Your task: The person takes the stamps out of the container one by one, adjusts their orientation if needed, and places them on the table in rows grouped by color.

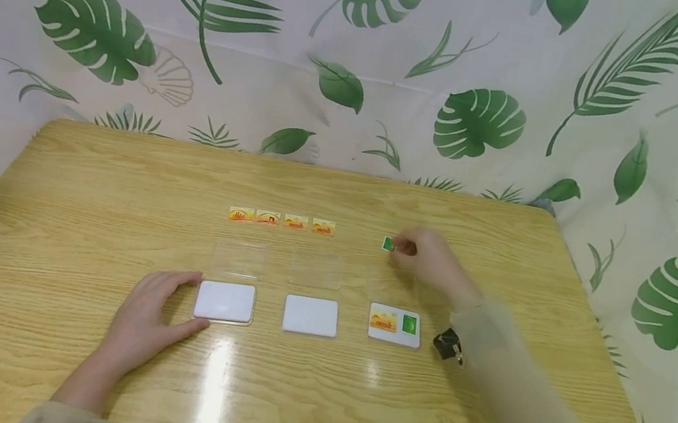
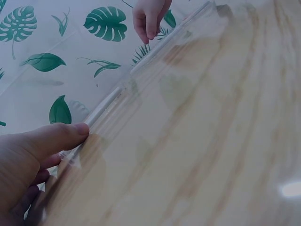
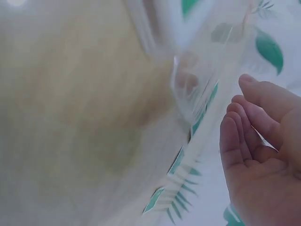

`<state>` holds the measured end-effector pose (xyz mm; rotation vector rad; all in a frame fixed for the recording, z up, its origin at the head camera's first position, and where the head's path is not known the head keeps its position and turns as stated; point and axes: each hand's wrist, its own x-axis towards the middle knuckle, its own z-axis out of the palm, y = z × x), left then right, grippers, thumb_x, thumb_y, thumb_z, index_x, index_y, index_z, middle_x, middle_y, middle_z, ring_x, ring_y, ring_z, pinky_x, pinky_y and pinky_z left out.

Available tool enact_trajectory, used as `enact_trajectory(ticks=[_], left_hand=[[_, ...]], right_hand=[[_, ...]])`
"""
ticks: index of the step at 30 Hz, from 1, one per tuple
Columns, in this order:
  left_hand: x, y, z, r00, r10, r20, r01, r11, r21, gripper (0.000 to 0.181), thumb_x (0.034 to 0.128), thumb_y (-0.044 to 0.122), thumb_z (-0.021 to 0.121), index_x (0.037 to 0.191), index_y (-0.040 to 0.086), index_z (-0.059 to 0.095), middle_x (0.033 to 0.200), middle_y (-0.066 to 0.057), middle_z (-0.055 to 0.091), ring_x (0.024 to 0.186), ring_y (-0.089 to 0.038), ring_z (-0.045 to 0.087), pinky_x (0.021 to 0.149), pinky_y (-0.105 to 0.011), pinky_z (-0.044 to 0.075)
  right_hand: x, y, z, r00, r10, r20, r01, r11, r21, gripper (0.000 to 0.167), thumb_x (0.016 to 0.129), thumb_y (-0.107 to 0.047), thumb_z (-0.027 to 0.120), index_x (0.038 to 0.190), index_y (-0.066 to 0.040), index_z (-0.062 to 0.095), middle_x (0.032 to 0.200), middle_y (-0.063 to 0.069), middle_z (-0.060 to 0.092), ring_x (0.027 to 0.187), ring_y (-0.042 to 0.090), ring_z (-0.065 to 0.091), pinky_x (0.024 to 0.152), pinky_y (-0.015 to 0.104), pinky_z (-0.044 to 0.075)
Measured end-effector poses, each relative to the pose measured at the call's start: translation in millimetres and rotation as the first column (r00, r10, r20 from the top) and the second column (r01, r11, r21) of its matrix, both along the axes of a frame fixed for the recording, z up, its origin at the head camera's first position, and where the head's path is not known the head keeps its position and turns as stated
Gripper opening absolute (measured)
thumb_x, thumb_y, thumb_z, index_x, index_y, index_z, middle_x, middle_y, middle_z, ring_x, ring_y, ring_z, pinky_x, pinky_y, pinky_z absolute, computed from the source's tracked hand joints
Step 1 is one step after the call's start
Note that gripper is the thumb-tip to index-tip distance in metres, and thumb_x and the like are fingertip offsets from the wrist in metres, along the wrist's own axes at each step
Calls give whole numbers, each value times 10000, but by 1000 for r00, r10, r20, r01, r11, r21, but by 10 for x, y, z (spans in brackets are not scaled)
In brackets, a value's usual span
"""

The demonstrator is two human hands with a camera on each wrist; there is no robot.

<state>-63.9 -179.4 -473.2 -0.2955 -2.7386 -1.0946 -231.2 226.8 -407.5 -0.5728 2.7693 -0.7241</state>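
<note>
My left hand (image 1: 148, 311) holds the left end of a white card in a clear case (image 1: 225, 301), thumb at the near corner and a finger at the far one. In the left wrist view the thumb touches the case edge (image 2: 106, 104). My right hand (image 1: 427, 257) is blurred, its fingertips beside a small green sticker (image 1: 388, 244). Its fingers curl loosely in the right wrist view, with nothing visible between them and the thumb; green stickers (image 3: 176, 160) lie in a row beside them. A third card (image 1: 396, 325) bears one orange and one green sticker.
A second white card (image 1: 311, 315) lies between the other two. Transparent covers (image 1: 237, 259) lie in a row behind the cards. Several orange stickers (image 1: 295, 222) are lined up farther back. A small black device (image 1: 447, 345) sits beside the right sleeve. Leaf-patterned cloth (image 1: 396, 96) hangs behind the table.
</note>
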Motion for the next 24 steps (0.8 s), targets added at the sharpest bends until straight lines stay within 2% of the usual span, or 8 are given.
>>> enact_trajectory(ticks=[8, 12, 18, 24], left_hand=[[-10, -6, 9, 1000, -4, 3, 4, 1000, -1, 649, 749, 324, 824, 1282, 75, 552, 1235, -81, 595, 1176, -295, 462, 1000, -506, 349], [-8, -16, -2, 1000, -2, 0, 2, 1000, -2, 652, 747, 328, 825, 1282, 75, 553, 1228, -75, 599, 1178, -295, 463, 1003, -505, 345], [-4, -19, -7, 1000, -4, -2, 4, 1000, -3, 651, 746, 319, 826, 1284, 74, 552, 1227, -80, 600, 1175, -300, 465, 1000, -509, 347], [-10, -16, -3, 1000, -7, -7, 7, 1000, -2, 649, 744, 309, 829, 1282, 73, 554, 1226, -82, 600, 1173, -299, 467, 999, -509, 350]], right_hand=[[508, -5, -8, 996, 79, -34, -79, 997, -16, 174, 881, -152, 701, 1015, -41, 691, 891, 4, 611, 805, 145, 539, 697, 289, 493], [693, 6, -45, 992, 121, -48, -121, 993, -11, 181, 841, -152, 745, 985, -54, 695, 861, -23, 603, 773, 123, 525, 663, 263, 488], [866, 44, -55, 995, 98, -1, -98, 995, 16, 206, 821, -170, 764, 984, -67, 693, 869, -33, 583, 777, 128, 517, 673, 263, 477], [935, 56, -63, 997, 81, 5, -81, 996, 26, 218, 823, -157, 761, 1010, -73, 687, 902, -27, 583, 804, 117, 528, 707, 271, 495]])
